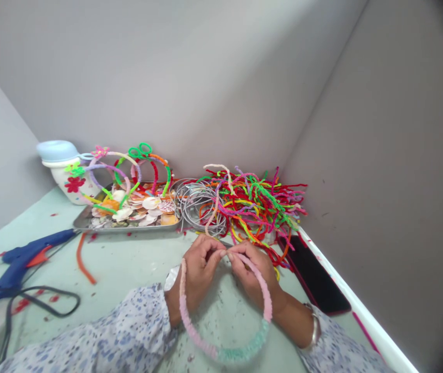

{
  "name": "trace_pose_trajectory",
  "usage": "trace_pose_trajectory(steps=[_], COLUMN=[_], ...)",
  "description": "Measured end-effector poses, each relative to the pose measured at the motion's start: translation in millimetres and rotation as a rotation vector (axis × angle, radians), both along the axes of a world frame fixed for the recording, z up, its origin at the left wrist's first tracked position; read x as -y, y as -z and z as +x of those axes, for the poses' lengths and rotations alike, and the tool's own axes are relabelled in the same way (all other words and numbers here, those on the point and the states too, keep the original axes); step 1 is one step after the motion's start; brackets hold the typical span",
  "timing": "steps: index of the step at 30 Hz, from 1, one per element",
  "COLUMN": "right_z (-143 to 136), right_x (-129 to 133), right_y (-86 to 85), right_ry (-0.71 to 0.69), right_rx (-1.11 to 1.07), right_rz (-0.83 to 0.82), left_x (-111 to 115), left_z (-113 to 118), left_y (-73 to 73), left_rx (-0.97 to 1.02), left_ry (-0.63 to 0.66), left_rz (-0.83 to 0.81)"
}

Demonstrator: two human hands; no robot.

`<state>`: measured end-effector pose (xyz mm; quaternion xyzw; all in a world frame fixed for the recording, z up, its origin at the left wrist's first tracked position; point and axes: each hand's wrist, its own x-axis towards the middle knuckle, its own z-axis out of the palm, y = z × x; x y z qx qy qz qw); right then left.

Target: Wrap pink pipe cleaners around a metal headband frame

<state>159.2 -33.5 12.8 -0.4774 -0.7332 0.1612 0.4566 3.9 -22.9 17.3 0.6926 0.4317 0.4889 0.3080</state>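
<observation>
A hoop [245, 353] wrapped in fuzzy pipe cleaner, teal at the bottom and pink up both sides, hangs toward me from my hands. My left hand [196, 272] pinches at its far end with thumb and fingertips. Close against it, my right hand [256, 269] grips the pink right side near the same spot. The fingers hide most of the place where the two sides come together. A pale peach pipe cleaner [210, 217] rises just beyond my left fingers; whether it joins the hoop I cannot tell.
Behind my hands lie a pile of colourful pipe cleaners [260, 199] and coiled silver wire hoops [194, 204]. A metal tray [155, 227] holds shells and decorated headbands [167, 168]. Further left stand a white cup [60, 178] and a blue glue gun [21, 261]; a phone [314, 274] lies right.
</observation>
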Motion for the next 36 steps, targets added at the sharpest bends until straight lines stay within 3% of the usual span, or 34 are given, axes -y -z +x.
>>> trace_pose_trajectory(steps=[8,20,27,36], right_z=[0.4,-0.1,-0.7,-0.8], right_x=[-0.2,0.4,0.9,0.4], right_y=[-1.4,-1.2,-3.5,-3.5], right_ry=[0.003,-0.01,0.01,0.005], right_rx=[-0.015,0.013,-0.002,0.026], right_rz=[-0.006,0.0,0.002,0.031], left_x=[1.9,0.8,2.6,3.3], left_z=[2.8,0.5,3.9,2.7], left_y=[1.1,0.9,2.6,-1.7], left_rx=[0.065,0.005,0.087,0.012], left_ry=[0.033,0.036,0.058,0.057], left_rz=[-0.037,-0.049,-0.14,-0.093])
